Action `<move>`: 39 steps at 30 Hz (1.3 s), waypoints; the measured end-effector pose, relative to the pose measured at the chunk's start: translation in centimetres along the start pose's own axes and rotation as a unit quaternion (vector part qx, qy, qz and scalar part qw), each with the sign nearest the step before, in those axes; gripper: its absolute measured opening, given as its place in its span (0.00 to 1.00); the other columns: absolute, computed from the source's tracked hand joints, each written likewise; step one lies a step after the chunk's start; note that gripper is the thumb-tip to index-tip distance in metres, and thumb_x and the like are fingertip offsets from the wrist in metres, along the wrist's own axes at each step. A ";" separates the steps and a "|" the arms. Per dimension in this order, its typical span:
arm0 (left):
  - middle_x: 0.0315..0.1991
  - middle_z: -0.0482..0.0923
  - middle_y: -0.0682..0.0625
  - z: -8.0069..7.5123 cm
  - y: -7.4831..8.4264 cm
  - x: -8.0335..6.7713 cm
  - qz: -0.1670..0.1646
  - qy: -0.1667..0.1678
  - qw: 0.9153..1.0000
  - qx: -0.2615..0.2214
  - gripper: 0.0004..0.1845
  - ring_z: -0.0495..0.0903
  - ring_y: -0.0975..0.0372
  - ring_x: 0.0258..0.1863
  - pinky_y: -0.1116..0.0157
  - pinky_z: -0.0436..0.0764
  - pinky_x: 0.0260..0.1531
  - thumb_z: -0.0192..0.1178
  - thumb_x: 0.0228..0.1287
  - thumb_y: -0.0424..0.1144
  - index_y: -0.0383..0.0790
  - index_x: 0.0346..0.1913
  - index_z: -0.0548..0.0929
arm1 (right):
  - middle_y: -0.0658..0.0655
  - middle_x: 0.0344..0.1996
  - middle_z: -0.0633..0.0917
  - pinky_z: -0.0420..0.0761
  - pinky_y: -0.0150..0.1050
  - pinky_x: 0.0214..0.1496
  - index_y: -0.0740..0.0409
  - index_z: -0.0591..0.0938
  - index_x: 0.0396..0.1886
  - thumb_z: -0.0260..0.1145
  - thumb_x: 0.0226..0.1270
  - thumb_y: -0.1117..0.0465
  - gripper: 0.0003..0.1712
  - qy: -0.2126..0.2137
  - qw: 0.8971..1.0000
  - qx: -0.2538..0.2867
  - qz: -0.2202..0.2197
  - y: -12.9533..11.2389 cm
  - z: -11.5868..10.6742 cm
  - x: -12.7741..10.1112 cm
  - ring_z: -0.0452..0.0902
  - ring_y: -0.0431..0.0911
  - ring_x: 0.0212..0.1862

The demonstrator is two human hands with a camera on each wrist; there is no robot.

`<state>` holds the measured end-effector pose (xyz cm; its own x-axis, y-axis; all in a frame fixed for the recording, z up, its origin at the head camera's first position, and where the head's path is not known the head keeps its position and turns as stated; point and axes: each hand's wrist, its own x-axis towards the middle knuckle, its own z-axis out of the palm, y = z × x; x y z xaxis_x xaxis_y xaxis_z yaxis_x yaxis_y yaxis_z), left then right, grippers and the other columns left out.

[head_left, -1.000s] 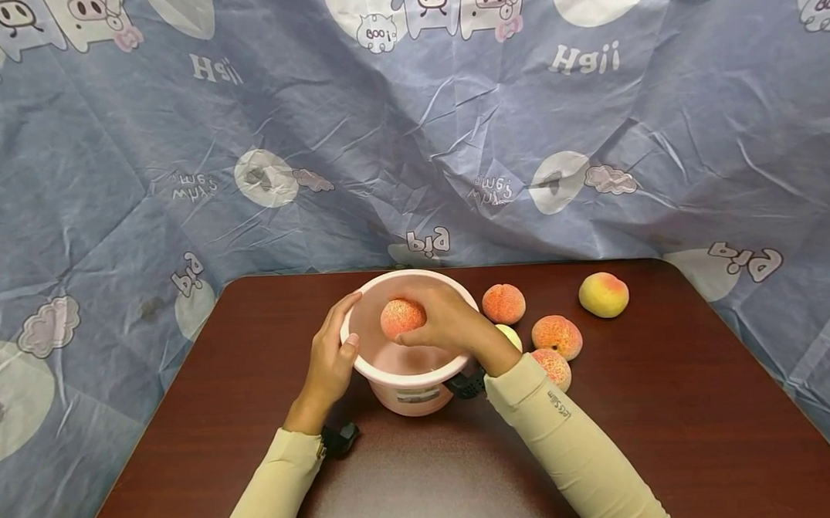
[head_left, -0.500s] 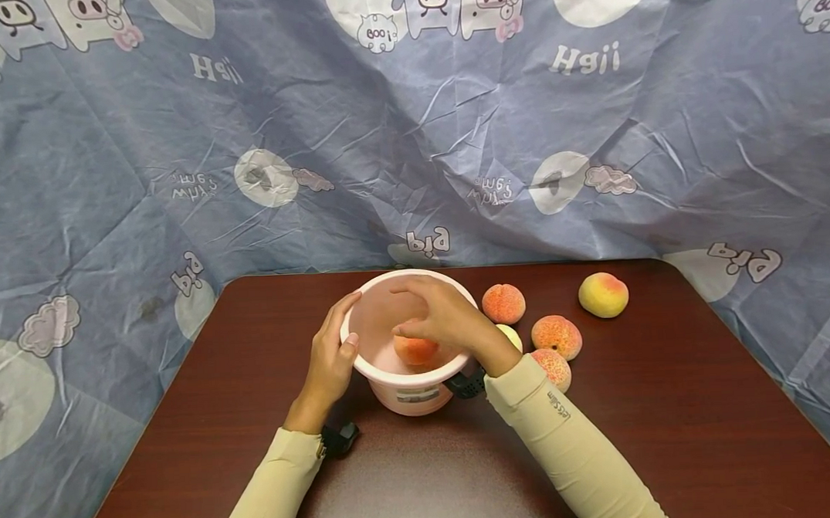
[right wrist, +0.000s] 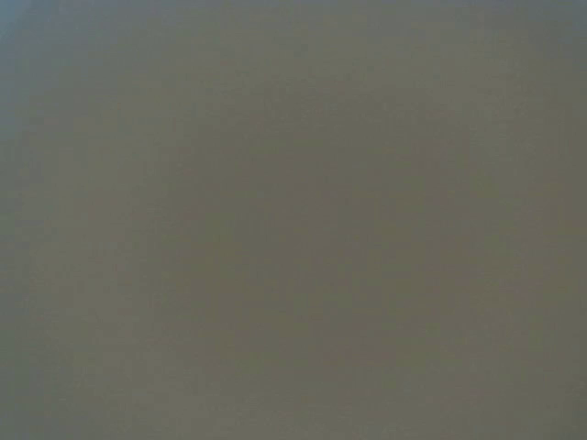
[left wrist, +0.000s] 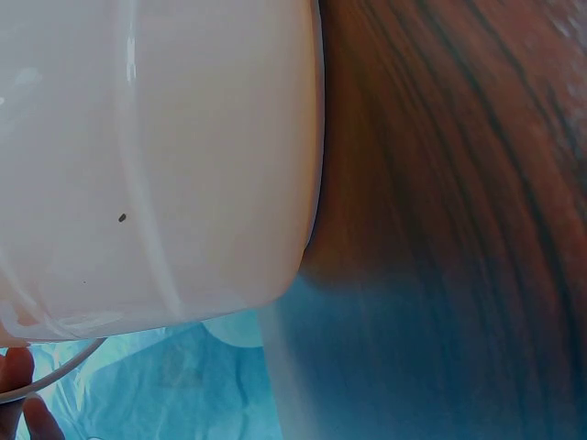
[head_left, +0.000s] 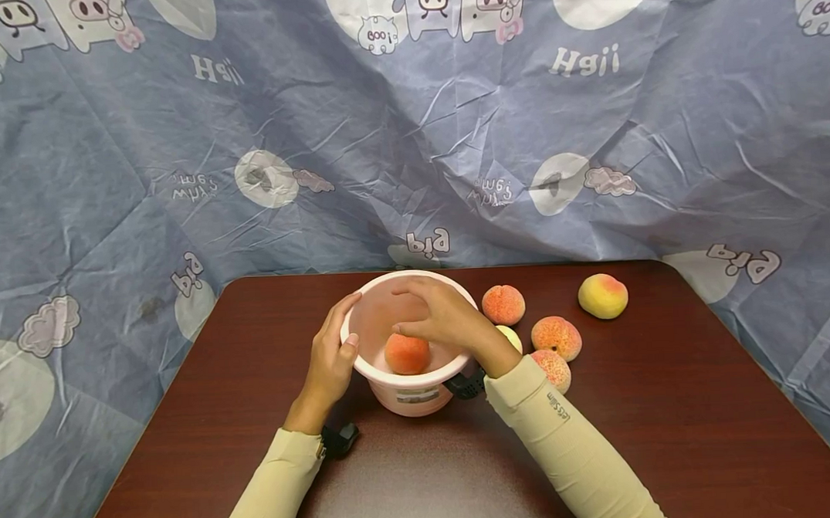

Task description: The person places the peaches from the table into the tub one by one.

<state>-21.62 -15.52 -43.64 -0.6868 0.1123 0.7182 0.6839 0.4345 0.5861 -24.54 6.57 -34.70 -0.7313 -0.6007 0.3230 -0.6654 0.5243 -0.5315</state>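
Our left hand holds the bucket by its rim, thumb curled over. Our right hand hangs over the bucket, fingers loose, just above the peach inside. More peaches sit on the counter, right of that hand.

Dark wood-grain desk is seen w/ a few loose fruits on the right: a peach nearest the back, two more peaches in front of it, a greenish one mostly hidden. A yellow-pink peach is set well apart. Blue pig-print cloth is hung behind.
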 end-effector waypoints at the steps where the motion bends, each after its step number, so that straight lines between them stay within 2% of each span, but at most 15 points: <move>1: 0.66 0.68 0.48 0.0 0.0 0.0 0.000 0.000 1.000 0.001 0.35 0.69 0.55 0.64 0.47 0.72 0.57 0.40 0.67 0.59 0.40 0.69 0.68 | 0.55 0.55 0.81 0.66 0.44 0.66 0.58 0.79 0.57 0.74 0.53 0.56 0.30 0.002 1.000 0.001 0.002 0.0 0.0 0.0 0.71 0.48 0.61; 10: 0.67 0.67 0.49 0.0 0.0 0.0 -0.003 -0.001 1.000 -0.009 0.34 0.68 0.56 0.65 0.48 0.71 0.58 0.41 0.66 0.57 0.41 0.69 0.67 | 0.55 0.54 0.81 0.66 0.45 0.65 0.58 0.80 0.56 0.74 0.54 0.54 0.29 0.013 1.000 0.010 0.005 0.0 0.1 0.0 0.72 0.48 0.61; 16: 0.71 0.61 0.47 0.1 -0.1 0.0 0.017 0.013 1.000 -0.012 0.36 0.63 0.51 0.69 0.52 0.65 0.64 0.40 0.67 0.59 0.36 0.67 0.69 | 0.55 0.54 0.82 0.67 0.45 0.65 0.58 0.80 0.56 0.73 0.56 0.55 0.28 0.014 1.000 0.010 0.005 0.0 0.2 0.0 0.72 0.48 0.61; 21: 0.69 0.65 0.46 0.1 -0.1 0.2 0.026 0.013 0.999 -0.022 0.37 0.64 0.51 0.68 0.55 0.65 0.64 0.41 0.67 0.61 0.35 0.67 0.69 | 0.55 0.53 0.82 0.67 0.44 0.64 0.58 0.80 0.56 0.73 0.56 0.54 0.27 0.016 1.000 0.005 0.002 0.0 0.1 0.0 0.73 0.48 0.60; 26: 0.69 0.65 0.49 0.1 0.0 0.4 0.021 0.007 1.000 -0.022 0.38 0.65 0.53 0.68 0.54 0.66 0.64 0.40 0.67 0.63 0.37 0.67 0.69 | 0.55 0.53 0.82 0.67 0.45 0.64 0.57 0.80 0.55 0.72 0.57 0.53 0.27 0.019 1.000 0.004 0.001 0.0 0.0 0.0 0.73 0.48 0.60; 39: 0.69 0.66 0.48 -0.1 -0.1 0.2 0.019 -0.001 1.000 -0.015 0.33 0.66 0.54 0.67 0.54 0.66 0.63 0.42 0.67 0.59 0.39 0.65 0.72 | 0.56 0.53 0.82 0.68 0.45 0.64 0.58 0.80 0.56 0.71 0.58 0.53 0.27 0.030 1.000 0.004 -0.001 0.0 0.1 -0.1 0.73 0.48 0.59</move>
<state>-21.81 -15.63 -43.47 -0.6609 0.1294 0.7392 0.7163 0.4027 0.5699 -24.43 6.57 -34.80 -0.7375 -0.5641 0.3712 -0.6662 0.5177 -0.5369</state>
